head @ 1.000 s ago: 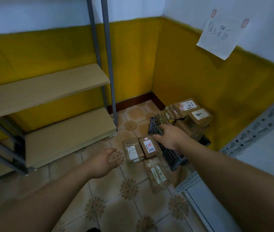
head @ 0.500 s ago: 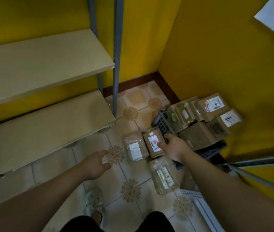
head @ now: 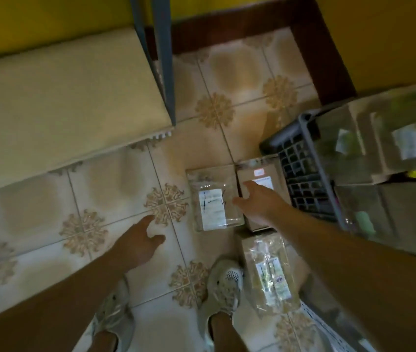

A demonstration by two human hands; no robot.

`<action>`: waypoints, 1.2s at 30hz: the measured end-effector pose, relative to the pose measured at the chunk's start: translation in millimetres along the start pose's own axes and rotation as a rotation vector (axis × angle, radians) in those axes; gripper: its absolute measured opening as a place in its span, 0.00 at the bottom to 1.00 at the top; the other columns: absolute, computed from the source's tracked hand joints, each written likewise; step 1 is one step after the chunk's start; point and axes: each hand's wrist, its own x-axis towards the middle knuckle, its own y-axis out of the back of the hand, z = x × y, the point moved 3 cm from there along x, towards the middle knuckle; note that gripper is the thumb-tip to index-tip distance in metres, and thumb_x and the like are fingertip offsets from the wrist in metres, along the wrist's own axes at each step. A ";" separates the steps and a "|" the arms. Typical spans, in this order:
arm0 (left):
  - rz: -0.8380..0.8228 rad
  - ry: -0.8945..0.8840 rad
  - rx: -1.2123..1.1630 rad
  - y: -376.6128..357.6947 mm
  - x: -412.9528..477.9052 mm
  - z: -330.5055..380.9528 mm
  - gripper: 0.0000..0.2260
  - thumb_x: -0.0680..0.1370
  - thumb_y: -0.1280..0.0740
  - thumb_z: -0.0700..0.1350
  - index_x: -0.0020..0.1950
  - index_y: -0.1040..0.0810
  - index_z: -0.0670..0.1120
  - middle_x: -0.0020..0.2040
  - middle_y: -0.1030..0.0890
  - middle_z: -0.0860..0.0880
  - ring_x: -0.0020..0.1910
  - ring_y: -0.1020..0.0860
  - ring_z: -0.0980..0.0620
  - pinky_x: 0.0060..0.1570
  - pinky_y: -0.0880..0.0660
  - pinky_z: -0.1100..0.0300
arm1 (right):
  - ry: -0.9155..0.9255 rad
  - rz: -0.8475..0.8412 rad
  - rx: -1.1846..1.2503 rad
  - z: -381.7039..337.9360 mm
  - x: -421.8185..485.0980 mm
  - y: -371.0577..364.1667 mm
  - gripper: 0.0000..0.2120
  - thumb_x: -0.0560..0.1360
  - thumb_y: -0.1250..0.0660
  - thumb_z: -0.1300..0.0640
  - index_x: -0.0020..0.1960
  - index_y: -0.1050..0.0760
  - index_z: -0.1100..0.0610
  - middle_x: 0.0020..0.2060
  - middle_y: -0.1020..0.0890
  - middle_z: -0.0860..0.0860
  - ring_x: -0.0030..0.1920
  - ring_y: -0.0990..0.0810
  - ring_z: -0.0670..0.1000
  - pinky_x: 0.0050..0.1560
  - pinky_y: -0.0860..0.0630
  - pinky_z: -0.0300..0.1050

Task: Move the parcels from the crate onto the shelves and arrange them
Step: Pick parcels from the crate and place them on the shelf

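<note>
Head view, looking steeply down. Right hand (head: 257,203) spread wide, holding nothing, poised over small brown cardboard parcel with red-and-white label (head: 263,174); contact not discernible. Left hand (head: 138,241) likewise open and unladen, above patterned floor tiles (head: 113,179). Just beside the brown parcel, clear-wrapped flat parcel with handwritten white label (head: 213,199). Nearer the feet, third film-wrapped parcel (head: 268,273). All three lying on the floor beside black plastic lattice crate (head: 301,179), itself heaped with further boxed parcels (head: 405,141). Beige lower shelf board (head: 62,97) to the left. Probable step: pickup of a floor parcel. Advisable: grip across the box's short edges, thumb opposite fingers, wary of slippery film; lift level before swinging left to the shelf.
</note>
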 end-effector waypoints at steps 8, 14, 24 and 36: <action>0.083 0.057 -0.212 -86.8 162.0 9.3 0.33 0.79 0.33 0.51 0.79 0.48 0.53 0.68 0.28 0.46 0.40 0.27 0.54 0.32 0.33 0.64 | 0.140 0.122 -0.139 28.4 180.6 -64.7 0.09 0.81 0.38 0.52 0.57 0.28 0.57 0.46 0.23 0.49 0.48 0.20 0.50 0.41 0.28 0.40; 0.035 0.005 -0.548 -125.1 212.3 28.6 0.41 0.75 0.28 0.49 0.79 0.51 0.54 0.72 0.30 0.43 0.64 0.26 0.41 0.55 0.25 0.53 | 0.178 0.386 -0.171 28.3 215.3 -72.2 0.23 0.77 0.34 0.53 0.69 0.34 0.58 0.62 0.26 0.61 0.64 0.28 0.63 0.60 0.30 0.52; -0.037 -0.131 -0.590 -118.6 207.6 5.8 0.24 0.80 0.35 0.43 0.73 0.39 0.52 0.51 0.24 0.61 0.47 0.24 0.64 0.45 0.25 0.69 | 0.174 0.502 0.372 33.6 202.4 -107.7 0.29 0.75 0.31 0.46 0.71 0.31 0.59 0.60 0.22 0.57 0.60 0.22 0.57 0.61 0.24 0.56; 0.048 -0.189 -0.670 -49.6 126.7 -4.8 0.18 0.82 0.39 0.47 0.70 0.35 0.60 0.54 0.21 0.63 0.50 0.21 0.63 0.53 0.24 0.56 | 0.225 0.229 0.546 -19.7 122.9 -92.7 0.37 0.81 0.35 0.55 0.81 0.54 0.47 0.65 0.28 0.45 0.56 0.28 0.44 0.55 0.30 0.36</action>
